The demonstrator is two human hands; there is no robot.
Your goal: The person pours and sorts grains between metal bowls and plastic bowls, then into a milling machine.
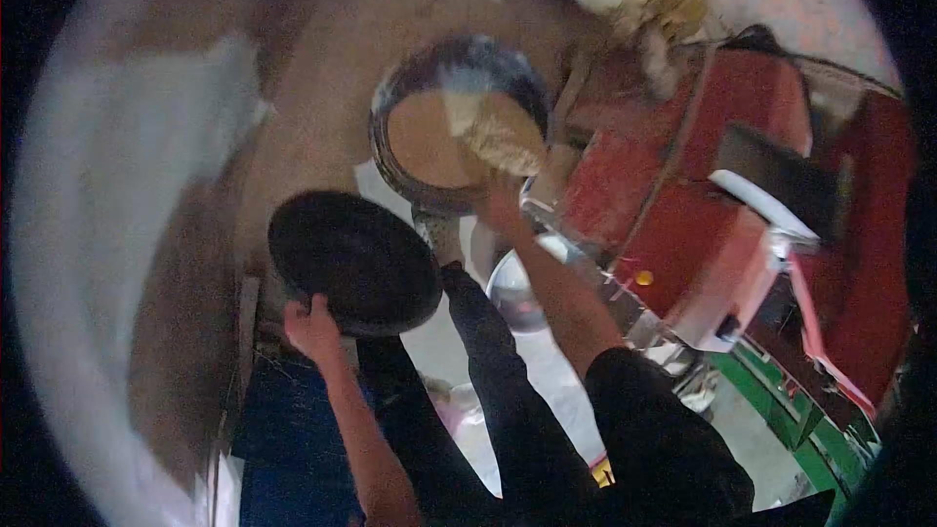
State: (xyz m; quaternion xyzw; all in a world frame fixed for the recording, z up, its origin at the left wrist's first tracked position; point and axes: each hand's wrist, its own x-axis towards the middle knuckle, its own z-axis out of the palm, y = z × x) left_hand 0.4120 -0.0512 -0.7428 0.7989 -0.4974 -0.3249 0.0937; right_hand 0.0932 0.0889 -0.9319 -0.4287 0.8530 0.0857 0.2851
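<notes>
A round black pan [356, 259] is tilted at the left centre, its near rim gripped between the thumb and fingers of my left hand [314, 330]. Beyond it and to the right stands a large dark-rimmed round vessel [390, 171] with a brown, powdery-looking content [425, 132]. My right hand [503, 190] is at the near right edge of this vessel, next to a lighter lump [498, 137]. Blur hides the fingers of that hand, so whether it holds anything is unclear.
Red machinery [693, 234] with a pale curved handle [761, 205] fills the right side. A green metal frame [781, 410] lies below it. A shiny round bowl [517, 293] is under my right forearm. Blue material [293, 439] lies at the lower left.
</notes>
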